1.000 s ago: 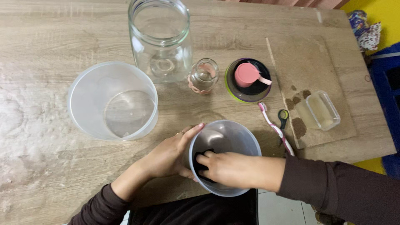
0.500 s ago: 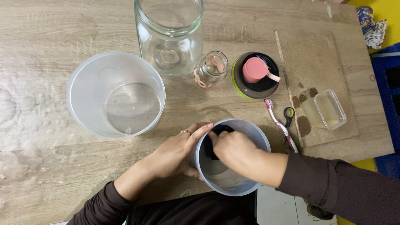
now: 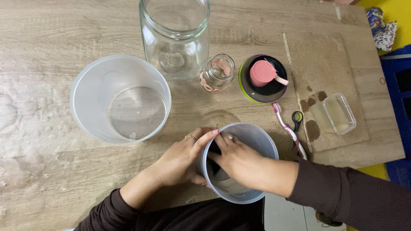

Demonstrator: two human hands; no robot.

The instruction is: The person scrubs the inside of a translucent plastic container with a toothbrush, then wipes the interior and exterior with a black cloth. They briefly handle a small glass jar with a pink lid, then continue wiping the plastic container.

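A grey plastic container (image 3: 257,139) stands at the near edge of the wooden table (image 3: 43,111). My left hand (image 3: 182,156) grips its left outer wall, thumb over the rim, a ring on one finger. My right hand (image 3: 237,160) reaches inside the container and presses a black cloth or sponge (image 3: 213,164) against the left inner wall; most of that black thing is hidden under my fingers.
A larger translucent tub (image 3: 120,98) sits to the left. Behind stand a tall glass jar (image 3: 175,36), a small glass jar (image 3: 218,72) and a dark lid with a pink cap (image 3: 262,77). A pink toothbrush (image 3: 289,130), small scissors (image 3: 296,119) and a clear soap dish (image 3: 338,113) lie right.
My right hand has moved with the black cloth around the container's inside, from the near wall to the far left rim, then down along the left wall. My left hand keeps its grip.
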